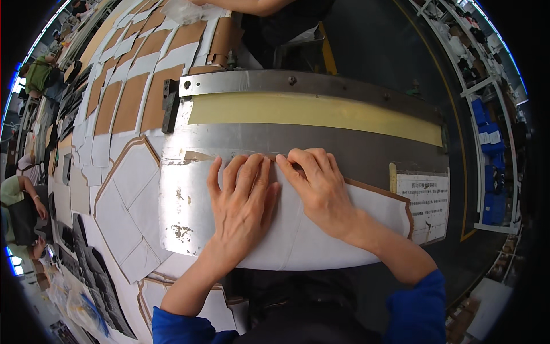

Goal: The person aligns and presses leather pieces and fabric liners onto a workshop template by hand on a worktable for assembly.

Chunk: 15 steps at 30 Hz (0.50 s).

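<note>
A white-backed panel with a brown edge [292, 241] lies across the metal plate of a bench machine [240, 137] and hangs over its near side. My left hand [240, 198] rests on the panel's far edge, fingers spread and slightly bent, thumb apart. Beside it, my right hand [321, 189] has its fingers curled, with thumb and index finger closed at the brown edge. The fingertips hide the bit of edge beneath them. Beyond my hands, a pale yellow strip [309, 114] runs along the machine's metal bar [246, 82].
More white panels with brown edges [129, 200] lie on the table to the left. Rows of brown and white pieces [137, 94] cover its far part. A person's forearm [252, 6] shows at the top. A rack with blue bins [490, 137] stands right.
</note>
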Tool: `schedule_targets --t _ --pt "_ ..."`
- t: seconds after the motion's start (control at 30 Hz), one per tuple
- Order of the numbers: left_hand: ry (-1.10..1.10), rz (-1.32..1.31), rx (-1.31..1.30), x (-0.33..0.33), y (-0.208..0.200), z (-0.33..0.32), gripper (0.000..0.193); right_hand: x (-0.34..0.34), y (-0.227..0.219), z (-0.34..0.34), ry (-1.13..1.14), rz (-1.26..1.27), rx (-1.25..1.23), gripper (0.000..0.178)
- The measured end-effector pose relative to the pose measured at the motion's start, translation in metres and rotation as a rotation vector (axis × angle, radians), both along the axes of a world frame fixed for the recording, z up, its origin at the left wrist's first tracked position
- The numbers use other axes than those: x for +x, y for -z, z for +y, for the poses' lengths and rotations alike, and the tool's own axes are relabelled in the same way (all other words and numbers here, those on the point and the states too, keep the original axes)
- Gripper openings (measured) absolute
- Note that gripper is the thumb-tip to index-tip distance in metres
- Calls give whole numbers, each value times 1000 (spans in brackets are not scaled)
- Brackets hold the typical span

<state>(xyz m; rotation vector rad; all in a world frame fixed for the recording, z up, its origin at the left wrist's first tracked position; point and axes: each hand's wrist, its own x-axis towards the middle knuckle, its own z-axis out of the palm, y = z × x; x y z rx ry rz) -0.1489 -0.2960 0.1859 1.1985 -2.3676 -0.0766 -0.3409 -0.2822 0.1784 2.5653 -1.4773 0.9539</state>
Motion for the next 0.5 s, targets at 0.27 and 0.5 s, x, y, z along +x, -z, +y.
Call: schedule_targets --t 0.27,0.5 --pt "-25 -18 -40 1 2 0 48 2 -1 -2 -21 -13 27 46" --pt "-35 -39 -47 -2 2 1 48 2 -2 -4 -31 11 49 47"
